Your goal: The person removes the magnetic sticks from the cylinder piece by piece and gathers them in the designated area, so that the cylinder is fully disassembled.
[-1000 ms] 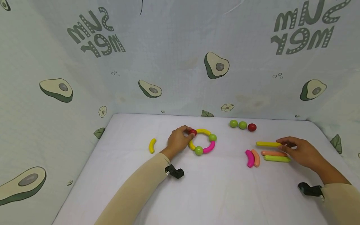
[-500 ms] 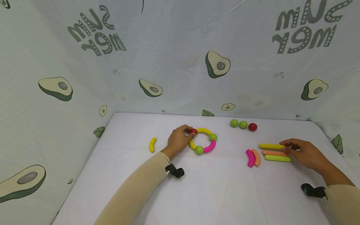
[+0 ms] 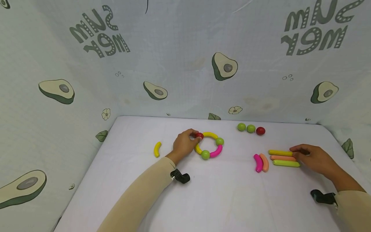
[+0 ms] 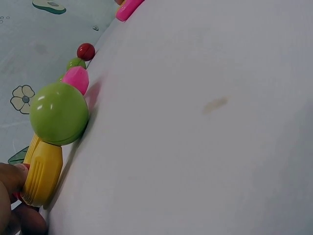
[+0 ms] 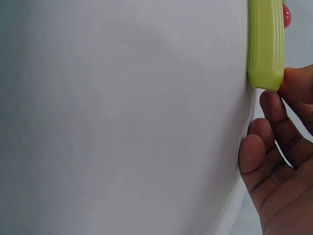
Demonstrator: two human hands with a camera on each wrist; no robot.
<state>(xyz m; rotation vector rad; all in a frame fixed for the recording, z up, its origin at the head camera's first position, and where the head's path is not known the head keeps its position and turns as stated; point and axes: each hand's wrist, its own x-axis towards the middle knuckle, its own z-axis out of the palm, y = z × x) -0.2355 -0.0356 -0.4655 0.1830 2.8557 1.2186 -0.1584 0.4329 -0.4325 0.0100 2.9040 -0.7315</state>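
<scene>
In the head view, a ring of curved pieces and balls lies left of the table's middle. It has yellow curved pieces [image 3: 210,134], a pink curved piece [image 3: 216,152] and two green balls [image 3: 205,155]. My left hand [image 3: 183,144] pinches the red ball [image 3: 199,135] at the ring's upper left; in the left wrist view the fingers partly hide it. On the right, my right hand [image 3: 315,160] holds the right end of a yellow straight stick [image 3: 280,152] between thumb and fingers. That stick lies along an orange stick [image 3: 282,158], with a lime green stick [image 3: 286,163] below.
A loose yellow curved piece [image 3: 157,149] lies left of my left hand. Pink [image 3: 258,163] and orange [image 3: 264,162] curved pieces lie side by side left of the sticks. Two green balls [image 3: 250,128] and a red ball [image 3: 260,130] line the back edge.
My right hand has brought the yellow stick slightly right and toward me, up against the orange stick. My left hand stays at the red ball.
</scene>
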